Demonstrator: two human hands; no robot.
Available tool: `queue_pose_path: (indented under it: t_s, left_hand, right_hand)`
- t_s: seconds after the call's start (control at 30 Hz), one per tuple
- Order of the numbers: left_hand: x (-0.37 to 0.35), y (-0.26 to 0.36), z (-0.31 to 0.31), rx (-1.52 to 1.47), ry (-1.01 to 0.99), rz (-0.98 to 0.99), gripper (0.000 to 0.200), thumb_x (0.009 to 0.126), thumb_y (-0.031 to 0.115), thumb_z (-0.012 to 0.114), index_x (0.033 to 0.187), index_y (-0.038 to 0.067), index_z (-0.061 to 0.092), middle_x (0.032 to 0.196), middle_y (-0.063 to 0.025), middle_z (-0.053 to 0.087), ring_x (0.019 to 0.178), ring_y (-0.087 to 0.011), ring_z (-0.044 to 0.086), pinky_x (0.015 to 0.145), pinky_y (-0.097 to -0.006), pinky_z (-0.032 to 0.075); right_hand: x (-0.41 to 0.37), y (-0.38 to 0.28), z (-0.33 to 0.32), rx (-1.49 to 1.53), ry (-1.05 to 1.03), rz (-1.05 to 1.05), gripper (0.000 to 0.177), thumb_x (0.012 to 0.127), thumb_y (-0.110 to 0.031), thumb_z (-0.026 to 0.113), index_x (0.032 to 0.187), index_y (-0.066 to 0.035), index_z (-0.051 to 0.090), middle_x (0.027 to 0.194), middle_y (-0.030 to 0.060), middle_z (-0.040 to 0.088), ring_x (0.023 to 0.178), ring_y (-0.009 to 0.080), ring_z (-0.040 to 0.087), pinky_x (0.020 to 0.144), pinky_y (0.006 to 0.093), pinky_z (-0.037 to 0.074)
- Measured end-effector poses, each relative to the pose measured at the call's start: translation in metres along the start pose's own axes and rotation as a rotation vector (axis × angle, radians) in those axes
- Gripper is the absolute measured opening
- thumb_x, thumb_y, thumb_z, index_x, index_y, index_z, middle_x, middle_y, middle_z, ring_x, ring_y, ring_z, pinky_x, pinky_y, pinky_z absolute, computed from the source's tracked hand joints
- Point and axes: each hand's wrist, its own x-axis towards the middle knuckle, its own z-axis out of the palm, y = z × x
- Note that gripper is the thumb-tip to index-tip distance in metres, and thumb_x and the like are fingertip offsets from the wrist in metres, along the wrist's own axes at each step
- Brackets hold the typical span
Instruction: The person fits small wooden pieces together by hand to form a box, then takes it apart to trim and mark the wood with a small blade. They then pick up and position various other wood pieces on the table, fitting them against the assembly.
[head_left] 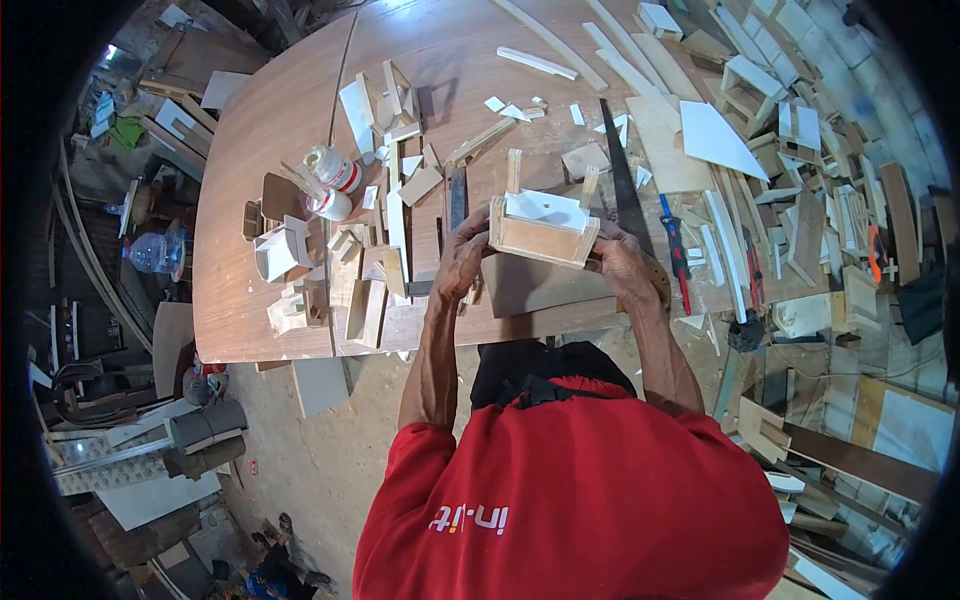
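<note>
Between my two hands is a small wooden frame with a white inner panel and upright posts at its back corners. My left hand grips its left end, fingers wrapped round the side. The right end is held in my right hand, whose fingers are partly hidden behind the wood. Below the frame, a flat brown board lies at the table's front edge. A handsaw rests to the right of my right hand. Close to my left hand lies a metal square.
Glue jars stand at the left among small wooden assemblies. A red and blue screwdriver lies right of the saw. Offcuts and long strips cover the back right, beside piled wood scraps. The wooden table ends just before my body.
</note>
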Motion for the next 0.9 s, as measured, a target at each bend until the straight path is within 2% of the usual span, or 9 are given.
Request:
queue_pose_path:
  t_s: [0.27, 0.37, 0.43, 0.47, 0.53, 0.57, 0.63, 0.73, 0.9]
  left_hand:
    - [-0.002, 0.026, -0.001, 0.073, 0.043, 0.017, 0.041, 0.094, 0.018, 0.054, 0.132, 0.004, 0.054, 0.111, -0.0054, 0.063, 0.095, -0.0138, 0.060, 0.085, -0.0294, 0.050]
    - [0.001, 0.024, -0.010, 0.258, 0.030, 0.034, 0.039, 0.091, 0.021, 0.062, 0.126, 0.005, 0.059, 0.102, -0.0036, 0.060, 0.087, -0.0135, 0.055, 0.086, -0.0287, 0.046]
    - [0.006, 0.024, -0.012, 0.475, 0.062, 0.333, 0.032, 0.089, 0.020, 0.066, 0.117, 0.005, 0.064, 0.099, -0.0036, 0.057, 0.086, -0.0145, 0.051, 0.087, -0.0294, 0.043]
    - [0.007, 0.024, -0.012, 0.475, 0.057, 0.335, 0.032, 0.089, 0.020, 0.066, 0.117, 0.005, 0.064, 0.099, -0.0036, 0.057, 0.086, -0.0145, 0.051, 0.087, -0.0294, 0.043]
    - [0.005, 0.037, -0.007, 0.572, 0.070, 0.503, 0.025, 0.088, 0.018, 0.068, 0.109, 0.004, 0.066, 0.103, -0.0056, 0.056, 0.093, -0.0151, 0.050, 0.087, -0.0313, 0.041]
    - [0.005, 0.043, -0.005, 0.571, 0.065, 0.505, 0.025, 0.088, 0.018, 0.068, 0.109, 0.004, 0.066, 0.103, -0.0056, 0.056, 0.093, -0.0151, 0.050, 0.087, -0.0313, 0.041]
    - [0.005, 0.054, -0.001, 0.400, -0.047, 0.337, 0.022, 0.089, 0.017, 0.066, 0.106, 0.004, 0.067, 0.100, -0.0044, 0.058, 0.092, -0.0137, 0.052, 0.085, -0.0305, 0.042]
    - [0.007, 0.062, -0.003, 0.331, -0.122, 0.227, 0.021, 0.090, 0.018, 0.065, 0.105, 0.003, 0.067, 0.094, -0.0018, 0.061, 0.087, -0.0122, 0.055, 0.083, -0.0292, 0.044]
    - [0.016, 0.068, 0.006, 0.252, -0.098, 0.218, 0.022, 0.092, 0.019, 0.064, 0.105, 0.002, 0.067, 0.087, 0.0015, 0.062, 0.078, -0.0084, 0.055, 0.073, -0.0253, 0.046]
  right_hand:
    - [-0.004, 0.015, 0.003, 0.068, -0.090, 0.090, 0.025, 0.086, -0.016, 0.054, 0.107, -0.005, 0.063, 0.091, 0.0036, 0.065, 0.076, 0.0124, 0.063, 0.068, 0.0292, 0.053]
    - [-0.005, 0.021, 0.000, 0.171, -0.131, 0.128, 0.022, 0.088, -0.020, 0.055, 0.102, -0.005, 0.064, 0.086, 0.0035, 0.065, 0.073, 0.0126, 0.062, 0.066, 0.0297, 0.054]
    - [-0.002, 0.022, -0.004, 0.215, -0.142, 0.137, 0.022, 0.088, -0.022, 0.056, 0.100, -0.004, 0.064, 0.084, 0.0039, 0.065, 0.071, 0.0124, 0.063, 0.065, 0.0297, 0.054]
    - [-0.001, 0.021, -0.007, 0.241, -0.184, 0.179, 0.023, 0.089, -0.021, 0.054, 0.100, -0.003, 0.063, 0.083, 0.0043, 0.065, 0.068, 0.0120, 0.062, 0.063, 0.0290, 0.055]
    - [-0.007, 0.011, 0.000, 0.268, -0.225, 0.218, 0.023, 0.089, -0.020, 0.053, 0.100, -0.003, 0.063, 0.081, 0.0048, 0.065, 0.065, 0.0116, 0.062, 0.060, 0.0283, 0.056]
    - [-0.011, 0.005, 0.002, 0.256, -0.233, 0.243, 0.024, 0.089, -0.020, 0.052, 0.100, -0.003, 0.063, 0.079, 0.0047, 0.065, 0.062, 0.0109, 0.062, 0.058, 0.0270, 0.056]
    - [-0.017, 0.001, 0.004, 0.249, -0.236, 0.265, 0.024, 0.089, -0.021, 0.050, 0.099, -0.003, 0.063, 0.078, 0.0047, 0.065, 0.060, 0.0103, 0.062, 0.056, 0.0257, 0.056]
    - [-0.017, 0.009, 0.002, 0.227, -0.283, 0.295, 0.035, 0.090, -0.028, 0.045, 0.100, -0.001, 0.064, 0.079, 0.0040, 0.067, 0.060, 0.0081, 0.063, 0.052, 0.0235, 0.054]
    - [-0.019, 0.022, 0.004, 0.235, -0.463, 0.312, 0.056, 0.090, -0.040, 0.036, 0.111, 0.005, 0.064, 0.081, 0.0017, 0.068, 0.059, 0.0027, 0.062, 0.043, 0.0155, 0.045]
